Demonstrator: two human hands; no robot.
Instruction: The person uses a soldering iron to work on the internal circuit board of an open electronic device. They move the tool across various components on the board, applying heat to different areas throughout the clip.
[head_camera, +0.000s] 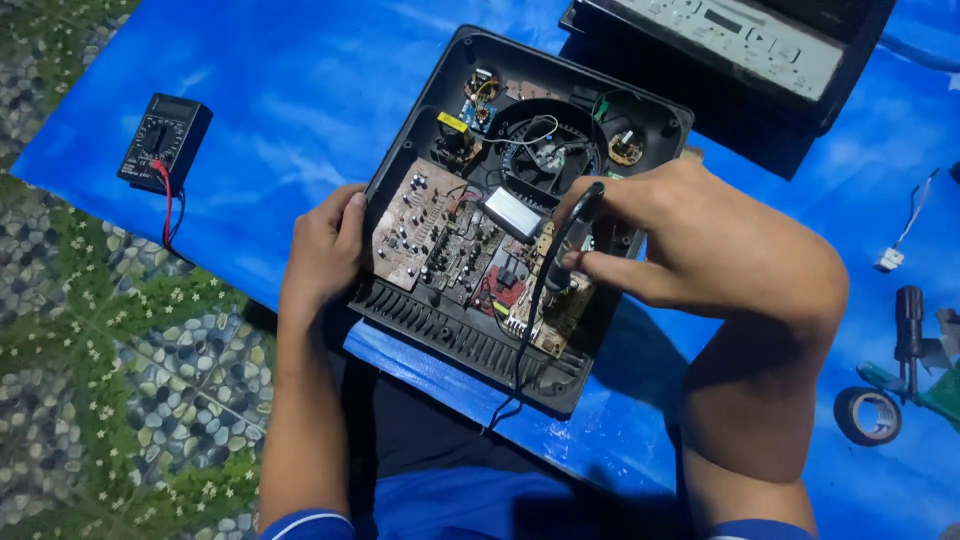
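An opened black appliance casing (470, 340) lies on a blue sheet, with a brown circuit board (440, 240), a round fan (545, 150) and wires inside. My left hand (325, 250) grips the casing's left edge. My right hand (680, 235) holds a black probe (570, 235) like a pen, its tip down on the right part of the circuit board. The probe's black lead (520, 360) runs down over the casing's front edge.
A black multimeter (160, 140) with a red lead sits at the far left. The appliance's top panel with buttons (740, 40) lies at the back. A tape roll (868, 415), a screwdriver (908, 325) and a small white connector (890, 260) lie at right. A patterned floor mat (120, 380) is at left.
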